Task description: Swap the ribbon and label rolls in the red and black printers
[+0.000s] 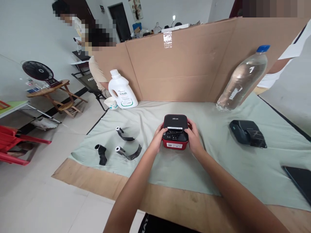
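A black and red label printer (175, 132) sits on the pale green cloth, its lid down and white stickers on its top and front. My left hand (160, 136) grips its left side, thumb on the top edge. On the opposite side my right hand (192, 134) holds it the same way. To the left lie three small rolls with black strips: one roll (125, 133) partly unwound at the back, another roll (128, 153) with a curled strip, and a third roll (101, 154) nearer the left edge.
A white detergent bottle (123, 90) and paper cup (111, 103) stand at back left, before a cardboard partition (177, 71). A clear water bottle (244, 82) leans at back right. A black device (247, 133) and a phone (298, 182) lie right. People are beyond the partition.
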Motion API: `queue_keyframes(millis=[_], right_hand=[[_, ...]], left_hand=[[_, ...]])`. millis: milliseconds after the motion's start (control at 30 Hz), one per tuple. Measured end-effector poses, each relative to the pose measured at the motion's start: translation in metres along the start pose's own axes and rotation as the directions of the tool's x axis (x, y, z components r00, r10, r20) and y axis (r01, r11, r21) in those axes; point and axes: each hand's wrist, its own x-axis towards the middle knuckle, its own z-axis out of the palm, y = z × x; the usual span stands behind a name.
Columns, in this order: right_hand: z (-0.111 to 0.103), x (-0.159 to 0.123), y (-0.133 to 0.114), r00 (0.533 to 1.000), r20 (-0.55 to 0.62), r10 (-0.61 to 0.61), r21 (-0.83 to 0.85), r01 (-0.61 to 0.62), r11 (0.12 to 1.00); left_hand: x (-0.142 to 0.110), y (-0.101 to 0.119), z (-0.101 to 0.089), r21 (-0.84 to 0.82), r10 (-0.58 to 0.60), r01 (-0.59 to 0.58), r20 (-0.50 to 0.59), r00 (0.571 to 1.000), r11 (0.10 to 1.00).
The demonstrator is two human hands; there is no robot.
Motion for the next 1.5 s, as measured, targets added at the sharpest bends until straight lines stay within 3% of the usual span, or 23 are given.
queue_keyframes(millis=[300,567,933,1133,1500], right_hand=[[-0.001,0.003,0.002,1.000,0.020,0.019,0.010,-0.019,1.000],[0.001,0.001,0.017,0.999,-0.029,0.043,0.107,-0.040,0.993],[0.000,0.002,0.013,0.998,-0.022,0.062,0.081,-0.060,0.995],[-0.001,0.001,0.015,1.000,0.003,0.005,0.087,-0.006,0.996],[-0.002,0.001,0.011,0.994,-0.003,0.110,0.146,-0.109,0.983]], left_hand=[[0.000,-0.002,0.003,-0.052,0.035,-0.038,-0.056,0.998,0.998],[-0.002,-0.008,0.005,-0.116,0.046,-0.054,-0.070,0.996,0.992],[0.003,-0.003,0.001,-0.044,0.090,-0.093,-0.081,0.993,0.995],[0.002,-0.005,0.002,-0.014,0.127,-0.129,-0.081,0.989,0.992],[0.004,-0.009,0.000,-0.058,0.117,-0.121,-0.075,0.990,0.991]])
